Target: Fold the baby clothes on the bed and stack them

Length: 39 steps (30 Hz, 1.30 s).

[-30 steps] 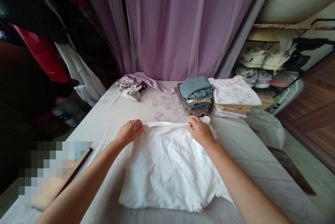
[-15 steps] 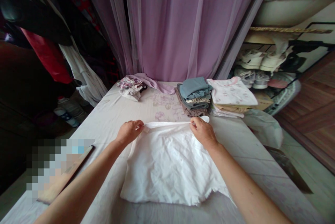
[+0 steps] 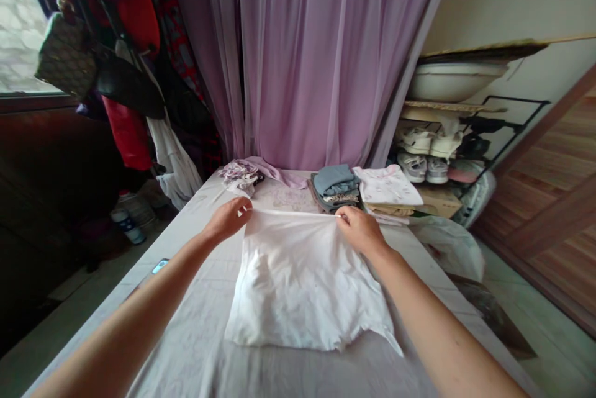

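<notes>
A white garment point(image 3: 302, 286), its exact kind unclear, hangs and spreads over the pale bed sheet point(image 3: 261, 376). My left hand point(image 3: 229, 219) pinches its upper left corner, and my right hand point(image 3: 361, 229) grips the top edge on the other side. Between the two hands that edge is pulled straight. Wrinkles run across the lower part, which lies toward me with an uneven hem and a pointed corner at the right. Just beyond my right hand is a stack of folded clothes with a blue-grey piece point(image 3: 336, 180) on top.
Right of that stack is another folded pile topped by a white printed shirt point(image 3: 388, 185). A crumpled floral cloth point(image 3: 239, 176) lies at the far left. A phone point(image 3: 161, 266) is partly hidden by my left forearm. Purple curtains point(image 3: 302, 63) hang behind; shoes point(image 3: 419, 168) sit on a rack.
The garment's top edge is lifted and stretched tauter between my hands, and its folded-over strip has opened out. The camera view has tilted up, showing more of the room.
</notes>
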Motion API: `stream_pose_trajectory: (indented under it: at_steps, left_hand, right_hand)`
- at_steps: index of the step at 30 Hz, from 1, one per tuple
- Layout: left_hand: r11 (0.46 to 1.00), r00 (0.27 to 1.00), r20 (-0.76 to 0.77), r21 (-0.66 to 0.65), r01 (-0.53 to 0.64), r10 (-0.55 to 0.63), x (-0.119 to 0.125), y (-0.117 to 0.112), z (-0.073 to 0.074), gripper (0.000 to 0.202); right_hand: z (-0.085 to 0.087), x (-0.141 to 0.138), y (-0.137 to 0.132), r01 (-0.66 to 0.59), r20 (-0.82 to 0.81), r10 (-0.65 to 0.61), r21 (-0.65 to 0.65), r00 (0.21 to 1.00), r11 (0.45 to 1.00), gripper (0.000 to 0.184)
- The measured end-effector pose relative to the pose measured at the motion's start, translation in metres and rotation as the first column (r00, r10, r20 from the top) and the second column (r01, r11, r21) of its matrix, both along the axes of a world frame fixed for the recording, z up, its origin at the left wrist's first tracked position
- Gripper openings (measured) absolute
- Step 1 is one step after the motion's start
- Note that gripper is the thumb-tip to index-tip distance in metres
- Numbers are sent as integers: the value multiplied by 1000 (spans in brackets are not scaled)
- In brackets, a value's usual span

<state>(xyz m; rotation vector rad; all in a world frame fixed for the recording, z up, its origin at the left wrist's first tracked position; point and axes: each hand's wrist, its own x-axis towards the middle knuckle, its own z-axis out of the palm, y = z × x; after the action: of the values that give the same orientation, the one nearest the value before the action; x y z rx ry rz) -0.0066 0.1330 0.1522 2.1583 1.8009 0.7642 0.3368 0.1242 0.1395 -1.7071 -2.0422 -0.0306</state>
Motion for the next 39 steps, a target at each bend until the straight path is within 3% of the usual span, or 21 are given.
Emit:
stream_pose_trajectory:
  at_steps: [3,5,8,11,13,16,19,23,26,29,32,35,39]
  left_hand:
    - [999,963,269,42,21,-32,6,-11,34,14]
    - [990,869,488,139,12,-79,14,-25,56,15]
    - [949,691,711,292,-121,-131,28,-45,82,20]
    - [942,591,799,277,-191,-115,36,-52,99,19]
    - [942,580,803,285,-176,-135,36,-51,109,18]
    - [922,605,771,356,-150,-199,32,-48,122,19]
    - [887,614,761,411,-208,-209,34,-47,128,15]
    - [755,706,681,563,-335,-194,48,-54,127,7]
    - [677,810,573,646,-352,-125,53,-65,127,2]
    - [664,880,470,682,-308,-74,49,-76,130,2]
    - [689,904,426,666,-285,-37,40,-74,128,4]
    - [747,913,406,598,-292,32,30,-53,105,6]
    - [837,909,364,418,-354,202,21,0,40,10]
  right_hand:
    - [36,-1,-14,48,4,-48,102,999,994,16]
    - [59,-1,-25,16,-65,2,277,998,961,16]
    - [83,-1,-39,-29,-210,148,483,967,875,17]
    - [95,-1,-45,14,-344,133,394,929,919,15]
    - [101,1,-48,42,-392,106,352,914,935,17]
    - [112,4,-52,74,-408,111,411,906,908,20]
    - [119,4,-55,88,-407,110,437,907,895,20]
    - [120,1,-59,110,-398,125,519,909,848,23]
    - [122,6,-68,109,-327,117,597,938,795,22]
    - [128,15,-78,44,-224,139,657,964,753,22]
    - [131,18,-75,-21,-149,150,638,977,770,21]
    - [111,12,-50,-59,-108,139,543,985,838,21]
    - [47,-9,5,-32,-21,38,226,999,974,20]
